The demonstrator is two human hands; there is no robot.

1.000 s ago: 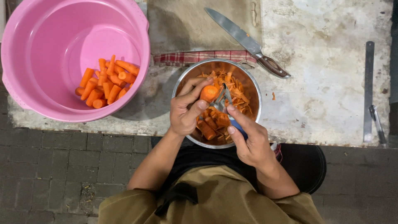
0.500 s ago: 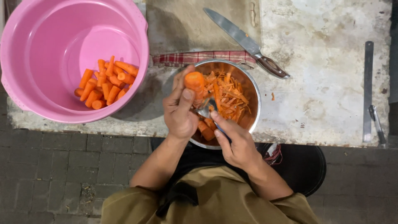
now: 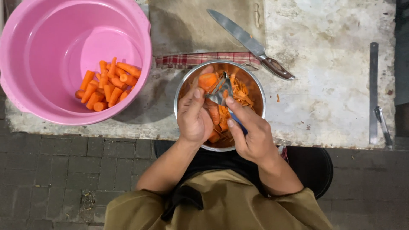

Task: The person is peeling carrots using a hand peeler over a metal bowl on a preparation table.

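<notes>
My left hand (image 3: 194, 116) grips an orange carrot (image 3: 208, 80) over a steel bowl (image 3: 257, 87) that holds carrot pieces and peelings. My right hand (image 3: 250, 132) holds a metal peeler (image 3: 220, 92) with a blue handle, its blade lying against the carrot's side. Both hands hover above the bowl at the near edge of the worn white table (image 3: 332, 85). A pink tub (image 3: 51, 55) at the left holds several peeled carrots (image 3: 107, 85).
A large knife (image 3: 251, 42) with a wooden handle lies on a brown board (image 3: 187, 25) behind the bowl, above a checked cloth (image 3: 191, 59). A metal strip (image 3: 373, 85) and a small tool (image 3: 383, 126) lie at the right edge. Brick paving shows below.
Both hands have shifted left and up in the bowl. The carrot has been turned in my left hand, and the peeler has slid along it toward its far end.
</notes>
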